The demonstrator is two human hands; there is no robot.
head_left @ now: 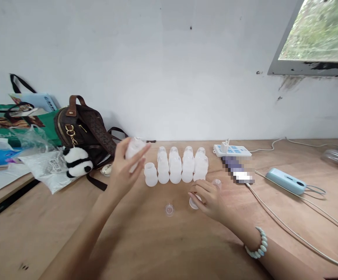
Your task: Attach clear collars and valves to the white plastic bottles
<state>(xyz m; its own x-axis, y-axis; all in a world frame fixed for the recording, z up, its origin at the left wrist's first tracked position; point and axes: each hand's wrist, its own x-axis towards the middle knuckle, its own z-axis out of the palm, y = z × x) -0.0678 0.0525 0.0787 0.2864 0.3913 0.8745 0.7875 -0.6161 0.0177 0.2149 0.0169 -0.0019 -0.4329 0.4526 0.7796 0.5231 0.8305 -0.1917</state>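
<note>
Nearest the camera, the right hand (pixel 208 199) rested low at centre on the wooden table (pixel 163 249), fingers pinching a small clear cap (pixel 194 202); another cap (pixel 169 210) lay just left. Higher, left of centre, the left hand (pixel 124 167) gripped a white bottle (pixel 134 148) beside the bottle rows (pixel 180 167).

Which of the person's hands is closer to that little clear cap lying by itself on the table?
The right hand. It rests on the table just to the right of the clear cap, fingers on another cap. The left hand is raised up and to the left, holding a bottle.
</note>
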